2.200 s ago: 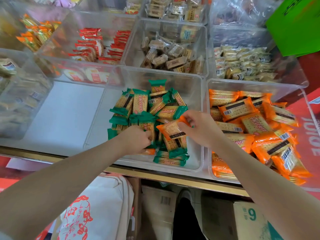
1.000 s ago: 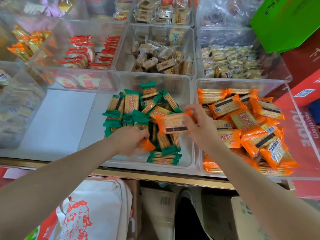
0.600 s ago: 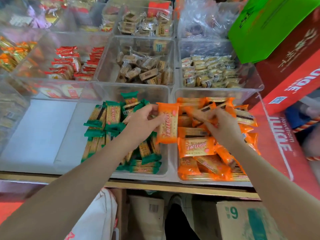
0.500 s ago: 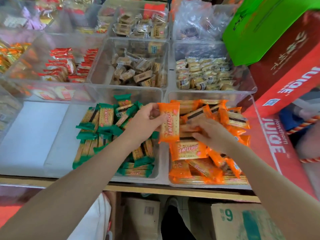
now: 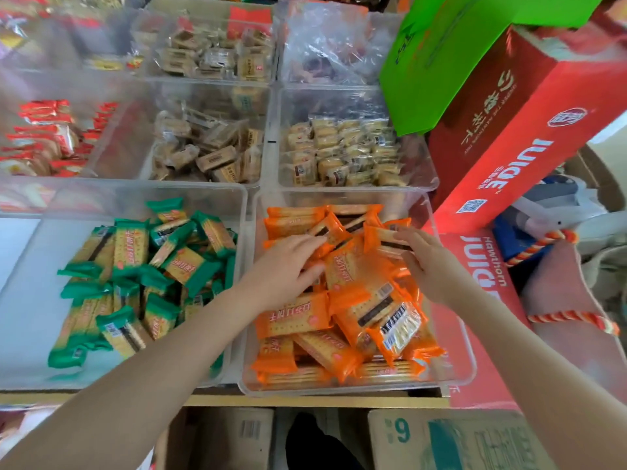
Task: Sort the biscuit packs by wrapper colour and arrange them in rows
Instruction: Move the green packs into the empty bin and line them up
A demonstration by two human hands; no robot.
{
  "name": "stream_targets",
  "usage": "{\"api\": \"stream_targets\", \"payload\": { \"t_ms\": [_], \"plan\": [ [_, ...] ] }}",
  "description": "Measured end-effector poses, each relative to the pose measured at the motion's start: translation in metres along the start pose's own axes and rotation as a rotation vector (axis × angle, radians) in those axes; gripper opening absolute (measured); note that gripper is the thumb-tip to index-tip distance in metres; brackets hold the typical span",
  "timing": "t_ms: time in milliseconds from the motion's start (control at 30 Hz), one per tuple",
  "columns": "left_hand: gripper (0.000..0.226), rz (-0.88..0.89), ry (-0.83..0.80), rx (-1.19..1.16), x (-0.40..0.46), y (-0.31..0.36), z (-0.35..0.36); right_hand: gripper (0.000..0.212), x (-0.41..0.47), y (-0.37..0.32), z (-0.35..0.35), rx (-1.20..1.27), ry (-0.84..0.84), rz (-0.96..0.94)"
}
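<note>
Nearby, red juice box (image 5: 502,157) beside bin (image 5: 454,374).

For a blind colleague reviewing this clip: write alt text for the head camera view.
Both hands reach into a clear plastic bin heaped with orange-wrapped biscuit packs: the left hand rests on the pile, the right hand grips one orange pack. The clear bin beside it holds green-wrapped biscuit packs.
</note>
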State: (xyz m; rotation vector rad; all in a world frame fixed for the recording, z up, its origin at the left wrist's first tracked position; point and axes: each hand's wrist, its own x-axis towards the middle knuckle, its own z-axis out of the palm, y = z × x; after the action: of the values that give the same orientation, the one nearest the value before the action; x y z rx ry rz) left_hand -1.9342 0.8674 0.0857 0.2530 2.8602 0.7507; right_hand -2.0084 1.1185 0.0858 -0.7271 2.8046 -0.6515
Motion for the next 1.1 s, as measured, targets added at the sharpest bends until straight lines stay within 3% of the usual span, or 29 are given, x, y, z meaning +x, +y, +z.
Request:
{"api": "stream_targets", "payload": {
  "t_ms": [67, 200, 267, 400, 467, 633, 767, 833, 900, 1000, 1100],
  "plan": [
    [0.065, 0.092, -0.058, 0.045, -0.006, 0.015, 0.003, 0.046, 0.004, 0.006, 0.0, -0.009, -0.132, 0.0],
    [0.089, 0.147, -0.163, 0.232, -0.004, 0.035, 0.018, 0.108, 0.006, 0.003, 0.003, -0.011, -0.327, -0.124],
    [0.087, 0.152, -0.167, 0.357, 0.001, 0.037, 0.024, 0.115, 0.001, -0.001, 0.005, -0.086, -0.384, -0.191],
    [0.081, 0.148, -0.124, 0.417, 0.01, 0.03, 0.024, 0.089, -0.006, -0.003, 0.013, -0.372, -0.303, -0.412],
    [0.075, 0.133, -0.07, 0.393, 0.013, 0.027, 0.016, 0.081, -0.004, 0.004, 0.017, -0.36, -0.248, -0.446],
    [0.052, -0.042, 0.147, 0.201, 0.015, 0.009, -0.008, 0.064, 0.013, 0.015, 0.006, -0.186, -0.037, -0.263],
    [0.062, -0.172, 0.171, 0.152, 0.016, -0.002, -0.013, 0.072, 0.034, 0.016, 0.003, -0.233, -0.019, -0.119],
    [0.068, -0.065, 0.248, 0.257, 0.011, 0.004, -0.009, 0.076, 0.036, 0.012, 0.008, -0.281, 0.0, -0.126],
    [0.059, 0.169, 0.311, 0.377, 0.005, 0.013, 0.002, 0.077, 0.03, 0.004, 0.012, -0.296, 0.048, -0.206],
    [0.039, 0.396, 0.142, 0.414, -0.008, 0.019, 0.023, 0.059, 0.011, -0.005, 0.022, -0.271, 0.044, -0.469],
    [0.058, 0.334, -0.032, 0.478, -0.018, 0.015, 0.035, 0.057, -0.005, -0.01, 0.035, -0.363, -0.047, -0.607]
  ]
}}
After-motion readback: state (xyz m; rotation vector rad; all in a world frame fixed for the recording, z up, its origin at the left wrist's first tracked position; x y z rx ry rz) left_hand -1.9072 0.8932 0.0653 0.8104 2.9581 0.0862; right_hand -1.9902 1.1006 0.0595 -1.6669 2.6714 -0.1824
